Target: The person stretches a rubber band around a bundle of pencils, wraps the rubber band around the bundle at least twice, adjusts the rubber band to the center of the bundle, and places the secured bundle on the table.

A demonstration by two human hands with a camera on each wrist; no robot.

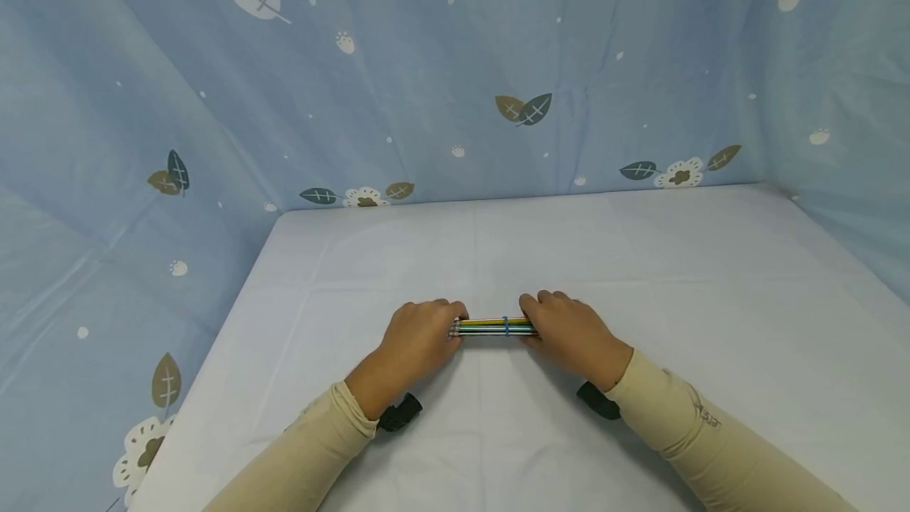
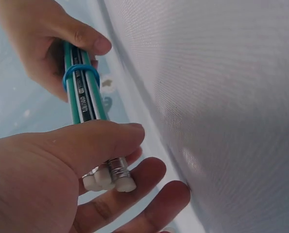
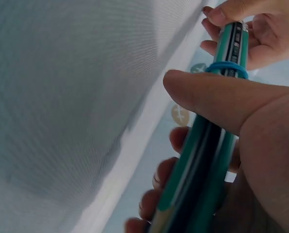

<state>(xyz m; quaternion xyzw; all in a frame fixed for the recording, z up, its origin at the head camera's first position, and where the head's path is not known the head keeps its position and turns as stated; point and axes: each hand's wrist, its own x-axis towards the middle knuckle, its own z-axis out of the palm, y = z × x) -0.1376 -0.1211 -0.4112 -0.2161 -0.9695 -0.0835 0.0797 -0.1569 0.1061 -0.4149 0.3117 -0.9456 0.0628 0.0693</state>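
Observation:
A bundle of striped pencils (image 1: pixel 490 328) spans the gap between both hands, lying crosswise above the white cloth. Around it runs a blue rubber band (image 2: pixel 81 73), closer to the right hand. My left hand (image 1: pixel 424 332) pinches the eraser end; white erasers (image 2: pixel 125 184) in metal ferrules poke out below the thumb in the left wrist view. The right hand (image 1: pixel 569 334) grips the other end, thumb laid across the pencils, and a bare wood tip (image 3: pixel 161 219) shows at the bottom of the right wrist view. Green, black and white stripes run along the barrels, with some yellow in the head view.
A white cloth (image 1: pixel 640 259) covers the table. Blue curtains (image 1: pixel 426 62) with leaf and flower prints hang behind and at both sides. Dark wrist camera mounts (image 1: pixel 400 413) sit beneath the forearms, which wear beige sleeves (image 1: pixel 711 425).

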